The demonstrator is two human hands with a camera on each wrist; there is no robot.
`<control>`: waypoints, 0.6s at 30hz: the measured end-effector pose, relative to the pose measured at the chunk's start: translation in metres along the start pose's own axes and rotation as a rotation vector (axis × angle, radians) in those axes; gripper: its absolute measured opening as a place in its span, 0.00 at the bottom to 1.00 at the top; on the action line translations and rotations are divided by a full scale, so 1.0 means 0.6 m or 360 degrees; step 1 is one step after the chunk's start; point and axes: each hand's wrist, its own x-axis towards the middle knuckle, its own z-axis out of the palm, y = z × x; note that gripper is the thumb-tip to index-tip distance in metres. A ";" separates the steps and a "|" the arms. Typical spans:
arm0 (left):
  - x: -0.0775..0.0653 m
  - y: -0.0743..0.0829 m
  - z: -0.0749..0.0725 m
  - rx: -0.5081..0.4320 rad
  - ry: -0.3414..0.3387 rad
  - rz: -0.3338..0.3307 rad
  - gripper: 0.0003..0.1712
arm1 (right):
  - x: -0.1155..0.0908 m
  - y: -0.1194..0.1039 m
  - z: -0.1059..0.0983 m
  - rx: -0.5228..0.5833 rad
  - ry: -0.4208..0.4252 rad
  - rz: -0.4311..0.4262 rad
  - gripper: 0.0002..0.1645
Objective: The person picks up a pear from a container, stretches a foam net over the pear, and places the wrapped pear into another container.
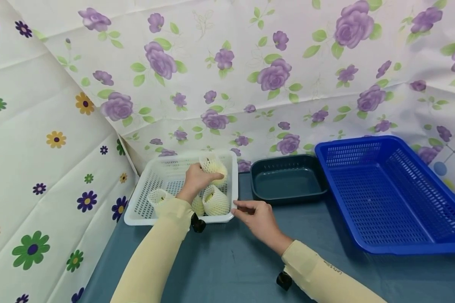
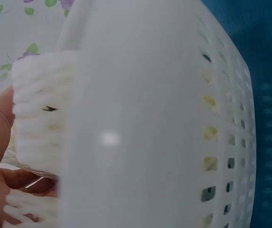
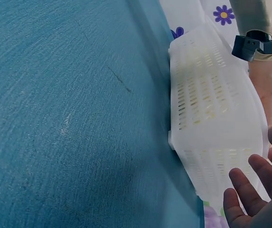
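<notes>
A white plastic basket [image 1: 189,219] holds several pale yellow fruits in white foam nets. My left hand [image 1: 197,181] reaches into its right half and grips a foam-netted fruit [image 1: 217,165] at the back, thumb across the front. Another foam-netted fruit [image 1: 217,202] sits nearer, by the front right corner, and a third netted fruit [image 1: 159,197] lies left of my wrist. At the right front corner, thumb and forefinger of my right hand [image 1: 258,219] pinch the basket rim. In the right wrist view the other fingers [image 3: 245,192] are spread away from the basket [image 3: 217,133].
Right of the basket, a dark green tray [image 1: 288,198] stands against the flowered backdrop [image 1: 227,84]. A large blue basket [image 1: 386,202] is farther right, close beside the tray. Everything stands on a blue-green tabletop [image 1: 235,269].
</notes>
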 end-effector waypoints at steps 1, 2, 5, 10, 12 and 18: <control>0.000 -0.001 0.000 0.0004 -0.0015 -0.0014 0.54 | 0.000 0.000 0.000 -0.0003 0.0001 0.0000 0.14; 0.000 -0.003 0.000 0.0000 -0.0030 -0.0021 0.54 | 0.000 0.001 0.000 -0.0002 0.0001 -0.0001 0.14; -0.001 -0.006 -0.001 -0.0012 -0.0063 -0.0038 0.53 | 0.000 0.001 0.000 0.0015 -0.0003 0.0000 0.14; 0.000 -0.011 -0.001 0.0015 -0.0109 -0.0053 0.53 | 0.000 -0.001 -0.001 0.0045 -0.0013 -0.0006 0.15; 0.002 -0.013 0.001 0.0039 -0.0136 -0.0051 0.53 | 0.000 -0.001 -0.001 0.0048 -0.0013 -0.0006 0.15; 0.009 -0.022 0.012 0.0084 -0.0178 -0.0021 0.40 | 0.000 0.003 0.000 0.0033 -0.0019 0.0000 0.16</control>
